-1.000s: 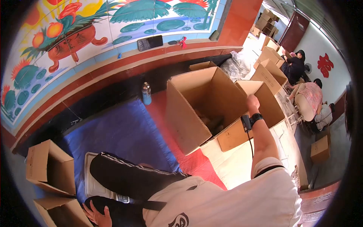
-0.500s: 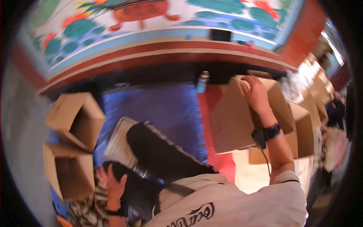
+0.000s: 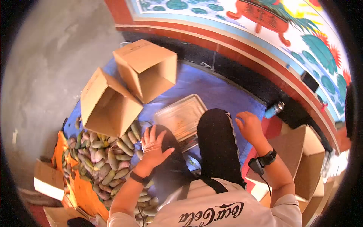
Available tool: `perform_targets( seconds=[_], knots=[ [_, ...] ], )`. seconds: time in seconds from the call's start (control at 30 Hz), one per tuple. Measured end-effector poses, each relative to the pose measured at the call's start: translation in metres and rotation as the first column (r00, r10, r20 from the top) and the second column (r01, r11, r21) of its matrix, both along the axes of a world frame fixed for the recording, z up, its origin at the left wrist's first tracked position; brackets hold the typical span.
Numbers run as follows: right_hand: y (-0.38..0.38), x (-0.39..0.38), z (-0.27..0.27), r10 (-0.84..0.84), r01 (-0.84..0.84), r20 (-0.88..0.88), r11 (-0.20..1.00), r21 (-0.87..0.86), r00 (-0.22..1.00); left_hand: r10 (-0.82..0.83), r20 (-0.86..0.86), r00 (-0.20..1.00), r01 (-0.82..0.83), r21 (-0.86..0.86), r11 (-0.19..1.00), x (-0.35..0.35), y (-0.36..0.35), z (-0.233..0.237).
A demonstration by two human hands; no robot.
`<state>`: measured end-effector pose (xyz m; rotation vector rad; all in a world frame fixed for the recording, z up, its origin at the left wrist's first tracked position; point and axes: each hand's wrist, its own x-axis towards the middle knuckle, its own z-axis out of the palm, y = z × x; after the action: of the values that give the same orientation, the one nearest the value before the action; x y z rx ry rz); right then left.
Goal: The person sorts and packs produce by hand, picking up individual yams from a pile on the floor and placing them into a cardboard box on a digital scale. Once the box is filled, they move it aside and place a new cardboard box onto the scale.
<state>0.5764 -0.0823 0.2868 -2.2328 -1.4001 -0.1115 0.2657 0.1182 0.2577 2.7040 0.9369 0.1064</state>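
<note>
My left hand (image 3: 154,148) rests on or just over my left knee, fingers spread and holding nothing. My right hand (image 3: 249,126) is in the air beside my right knee, fingers loosely bent and apart, with nothing seen in it. Between and beyond my knees a shallow tray (image 3: 181,115) lies on the blue sheet (image 3: 211,85). A pile of green and pinkish oblong produce (image 3: 109,159) lies left of my left hand. Past the pile, two open cardboard boxes (image 3: 109,108) (image 3: 145,68) lie on their sides, close together.
More cardboard boxes (image 3: 293,159) stand at the right. A blue bottle (image 3: 274,109) lies near the painted wall (image 3: 211,34). An orange sheet (image 3: 89,193) is under the pile's left side, and a carton (image 3: 49,178) sits at the far left.
The view has swung left, bringing the produce pile into full view. My right hand has come off the cardboard box at the right. My left hand stays spread by my left knee.
</note>
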Motion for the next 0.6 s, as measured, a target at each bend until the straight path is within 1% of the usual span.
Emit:
perform_targets(
  seconds=[0.07, 0.1, 0.13, 0.2, 0.23, 0.27, 0.33, 0.37, 0.4, 0.5, 0.57, 0.6],
  knots=[
    [0.021, -0.004, -0.005, 0.031, -0.031, 0.026, 0.999, 0.025, 0.999, 0.015, 0.046, 0.999, -0.012, -0.062, 0.998, -0.005, 0.001, 0.003],
    [0.031, -0.008, -0.004, 0.058, -0.059, 0.026, 0.998, 0.036, 0.998, 0.034, 0.104, 0.994, -0.025, -0.087, 0.996, -0.008, 0.005, 0.0],
    [0.04, -0.012, -0.001, 0.064, -0.066, 0.056, 0.997, 0.042, 0.996, 0.059, 0.107, 0.993, -0.051, -0.076, 0.996, -0.012, 0.014, -0.005],
    [0.058, -0.016, 0.0, 0.093, -0.098, 0.088, 0.994, 0.056, 0.992, 0.11, 0.327, 0.939, -0.091, -0.074, 0.993, -0.02, 0.031, -0.013],
    [0.066, -0.016, -0.001, 0.13, -0.14, 0.112, 0.986, 0.089, 0.985, 0.143, 0.311, 0.94, -0.148, -0.009, 0.989, -0.024, 0.041, -0.007],
    [0.074, -0.016, -0.002, 0.165, -0.183, 0.138, 0.975, 0.123, 0.977, 0.188, 0.3, 0.935, -0.203, 0.02, 0.979, -0.028, 0.053, -0.005],
    [0.087, -0.02, -0.001, 0.202, -0.219, 0.148, 0.969, 0.112, 0.968, 0.266, 0.355, 0.896, -0.296, 0.033, 0.955, -0.04, 0.078, 0.0],
    [0.092, -0.021, 0.0, 0.218, -0.234, 0.154, 0.968, 0.096, 0.964, 0.286, 0.37, 0.884, -0.339, 0.086, 0.937, -0.046, 0.093, -0.001],
    [0.097, -0.022, -0.001, 0.233, -0.25, 0.158, 0.963, 0.099, 0.96, 0.375, 0.32, 0.87, -0.422, 0.091, 0.902, -0.052, 0.105, 0.0],
    [0.108, -0.026, -0.009, 0.284, -0.303, 0.166, 0.948, 0.098, 0.944, 0.431, 0.352, 0.831, -0.501, 0.137, 0.854, -0.079, 0.152, -0.015],
    [0.109, -0.028, -0.021, 0.293, -0.292, 0.144, 0.956, -0.026, 0.945, 0.564, 0.286, 0.775, -0.613, 0.124, 0.78, -0.089, 0.175, -0.014],
    [0.111, -0.027, -0.022, 0.302, -0.302, 0.149, 0.953, -0.025, 0.942, 0.571, 0.29, 0.768, -0.622, 0.124, 0.773, -0.092, 0.186, -0.012]
  ],
)
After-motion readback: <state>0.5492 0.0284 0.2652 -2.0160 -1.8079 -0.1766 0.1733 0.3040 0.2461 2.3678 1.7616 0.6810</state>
